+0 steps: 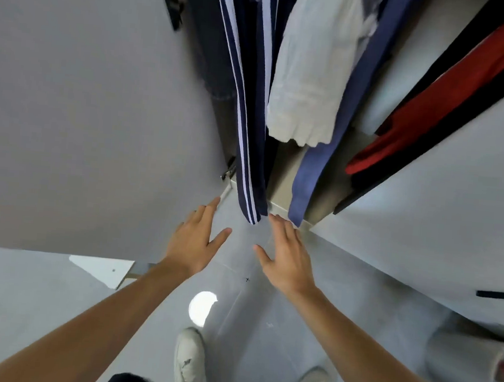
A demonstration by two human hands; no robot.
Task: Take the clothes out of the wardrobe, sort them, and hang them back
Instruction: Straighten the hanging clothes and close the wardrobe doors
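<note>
Home bedroom, open wardrobe [305, 195], hanging clothes [309, 74]

Pale grey floor tiles [278, 330] carry a bright round light reflection [202, 307], grey panels [83, 115], possibly open doors, stand at both sides, with a dark handle [500, 295] at right.

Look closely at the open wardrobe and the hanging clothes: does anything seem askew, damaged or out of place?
Nothing stands out. The navy striped trousers, white shirt, blue garment and red garment all hang straight inside the wardrobe. The left hand and right hand reach in open, holding nothing.
</note>
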